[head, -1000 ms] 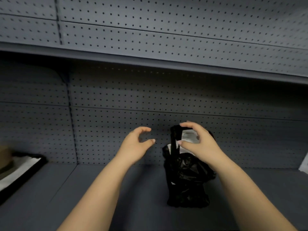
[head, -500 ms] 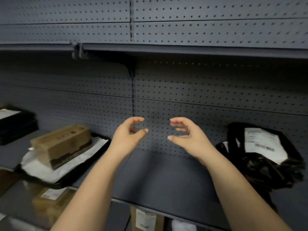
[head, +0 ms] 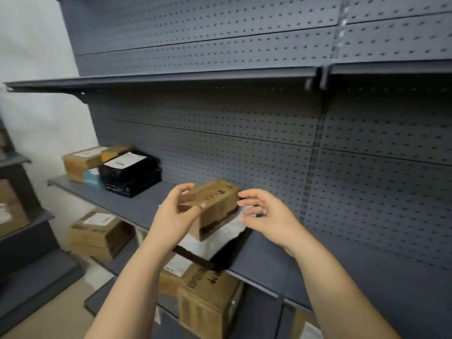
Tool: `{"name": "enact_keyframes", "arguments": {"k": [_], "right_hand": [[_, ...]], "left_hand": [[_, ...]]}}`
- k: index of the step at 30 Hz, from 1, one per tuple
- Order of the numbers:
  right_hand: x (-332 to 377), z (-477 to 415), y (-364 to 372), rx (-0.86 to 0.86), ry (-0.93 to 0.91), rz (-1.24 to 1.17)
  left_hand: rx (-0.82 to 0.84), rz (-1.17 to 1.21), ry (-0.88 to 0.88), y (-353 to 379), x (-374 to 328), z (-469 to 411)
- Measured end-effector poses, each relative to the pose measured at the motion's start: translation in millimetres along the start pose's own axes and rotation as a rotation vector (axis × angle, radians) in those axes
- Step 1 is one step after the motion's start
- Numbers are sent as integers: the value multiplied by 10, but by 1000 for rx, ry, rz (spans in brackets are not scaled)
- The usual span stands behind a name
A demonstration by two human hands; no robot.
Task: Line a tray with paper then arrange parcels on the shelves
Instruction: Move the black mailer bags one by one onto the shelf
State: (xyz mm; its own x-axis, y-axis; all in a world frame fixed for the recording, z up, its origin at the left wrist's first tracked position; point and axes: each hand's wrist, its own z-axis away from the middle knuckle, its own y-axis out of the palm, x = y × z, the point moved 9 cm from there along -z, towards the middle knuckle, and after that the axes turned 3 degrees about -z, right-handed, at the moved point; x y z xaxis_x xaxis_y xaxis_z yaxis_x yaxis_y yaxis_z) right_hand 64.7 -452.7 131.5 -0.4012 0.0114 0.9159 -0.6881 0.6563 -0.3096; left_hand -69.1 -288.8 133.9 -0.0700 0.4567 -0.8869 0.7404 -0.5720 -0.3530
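Grey pegboard shelving fills the wall. On the shelf a black tray is paper-lined, with one box on it. Parcels are stacked far left, so arranging looks partway done. Left hand and right hand flank the box, fingers loosely curled, gripping nothing.

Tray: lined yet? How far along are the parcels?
Done: paper lines the tray, with a box on it; parcels are stacked further left on the shelf. In hand: nothing; left hand and right hand flank the box, open. Left: probably shelving that box; much shelf is bare.
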Motion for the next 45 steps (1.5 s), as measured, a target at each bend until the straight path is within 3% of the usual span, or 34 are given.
{"name": "enact_keyframes", "arguments": {"k": [10, 18, 27, 35, 45], "right_hand": [[254, -946, 1860, 86, -25, -92], [334, -1570, 2661, 51, -34, -52], [87, -2380, 3116, 18, 0, -103], [-186, -3598, 3601, 44, 40, -146], [-514, -4521, 3775, -41, 118, -28]], "left_hand": [[-17, -122, -37, -1684, 933, -527], [-28, -156, -60, -2497, 1376, -959], [-11, -176, -58, -2840, 1835, -1675], [-41, -137, -110, -3146, 2369, -2840], [26, -22, -120, -3127, 2903, -3980]]}}
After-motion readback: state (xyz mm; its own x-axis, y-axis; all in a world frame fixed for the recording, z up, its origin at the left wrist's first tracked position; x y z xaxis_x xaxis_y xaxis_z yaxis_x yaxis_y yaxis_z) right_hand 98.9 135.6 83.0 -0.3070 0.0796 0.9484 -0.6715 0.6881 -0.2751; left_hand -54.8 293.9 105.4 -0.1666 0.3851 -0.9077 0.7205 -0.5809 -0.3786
